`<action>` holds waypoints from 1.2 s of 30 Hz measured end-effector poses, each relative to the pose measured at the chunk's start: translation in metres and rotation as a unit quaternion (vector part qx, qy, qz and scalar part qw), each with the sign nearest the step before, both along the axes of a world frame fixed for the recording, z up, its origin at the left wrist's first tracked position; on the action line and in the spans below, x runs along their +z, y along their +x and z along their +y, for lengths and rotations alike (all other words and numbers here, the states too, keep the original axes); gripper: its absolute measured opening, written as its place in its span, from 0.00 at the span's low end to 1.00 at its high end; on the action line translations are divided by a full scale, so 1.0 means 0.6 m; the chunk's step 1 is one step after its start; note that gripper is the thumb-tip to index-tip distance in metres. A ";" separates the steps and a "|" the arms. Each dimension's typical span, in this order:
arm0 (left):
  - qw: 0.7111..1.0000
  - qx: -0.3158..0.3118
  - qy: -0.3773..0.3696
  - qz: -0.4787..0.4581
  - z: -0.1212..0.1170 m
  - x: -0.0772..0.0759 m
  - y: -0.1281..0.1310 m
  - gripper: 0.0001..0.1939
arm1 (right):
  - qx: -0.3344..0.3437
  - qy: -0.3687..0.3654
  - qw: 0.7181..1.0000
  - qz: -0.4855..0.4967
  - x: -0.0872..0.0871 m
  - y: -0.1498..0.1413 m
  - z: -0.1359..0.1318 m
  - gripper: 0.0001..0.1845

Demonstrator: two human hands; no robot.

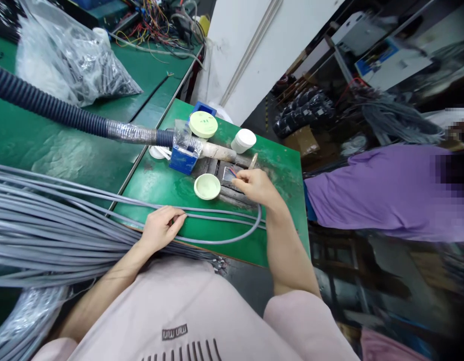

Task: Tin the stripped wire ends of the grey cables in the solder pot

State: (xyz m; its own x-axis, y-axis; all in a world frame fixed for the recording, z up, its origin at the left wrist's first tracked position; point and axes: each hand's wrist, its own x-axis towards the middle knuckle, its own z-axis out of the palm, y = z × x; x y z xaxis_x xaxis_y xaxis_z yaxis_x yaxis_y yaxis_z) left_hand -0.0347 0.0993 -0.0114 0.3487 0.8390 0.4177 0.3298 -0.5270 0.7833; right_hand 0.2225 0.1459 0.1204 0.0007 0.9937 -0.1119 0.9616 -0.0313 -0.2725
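Head view: colored wires (232, 172) of bent gray cable (224, 242) are pinched by right hand (256, 186) over silvery square plate (227, 175), just beside pale green dish (207, 187). Straight gray cable (217, 218) is gripped between left hand's (161, 228) thumb and index finger, on green table (157, 185).

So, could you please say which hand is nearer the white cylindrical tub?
Right. The right hand is just in front of the white tub; the left hand is farther off, lower left.

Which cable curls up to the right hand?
The front cable on the green table: it loops up to the right hand, while the two cables behind run nearly straight.
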 end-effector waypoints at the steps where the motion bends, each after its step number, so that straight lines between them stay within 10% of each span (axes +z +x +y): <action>1: 1.000 0.001 0.001 0.002 0.000 0.000 0.000 0.09 | 0.018 -0.007 1.000 -0.008 -0.001 -0.013 -0.001 0.16; 17: 1.000 0.007 0.007 -0.012 0.000 -0.002 -0.003 0.07 | 0.096 -0.096 0.966 -0.221 -0.035 -0.097 0.025 0.15; 25: 1.000 0.008 0.008 -0.010 0.000 -0.002 -0.002 0.07 | -0.019 -0.023 0.991 -0.134 -0.009 -0.011 0.024 0.16; 36: 1.000 0.010 -0.002 -0.014 0.003 -0.003 0.000 0.08 | -0.120 -0.040 0.981 -0.146 -0.069 0.071 0.058 0.13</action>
State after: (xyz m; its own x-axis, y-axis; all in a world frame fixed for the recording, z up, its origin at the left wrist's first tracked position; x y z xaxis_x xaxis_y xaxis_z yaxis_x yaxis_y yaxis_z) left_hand -0.0345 0.1013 -0.0132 0.3201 0.8479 0.4227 0.3185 -0.5165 0.7948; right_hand 0.2652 0.1809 0.0791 0.2777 0.9490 -0.1490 0.9605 -0.2770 0.0263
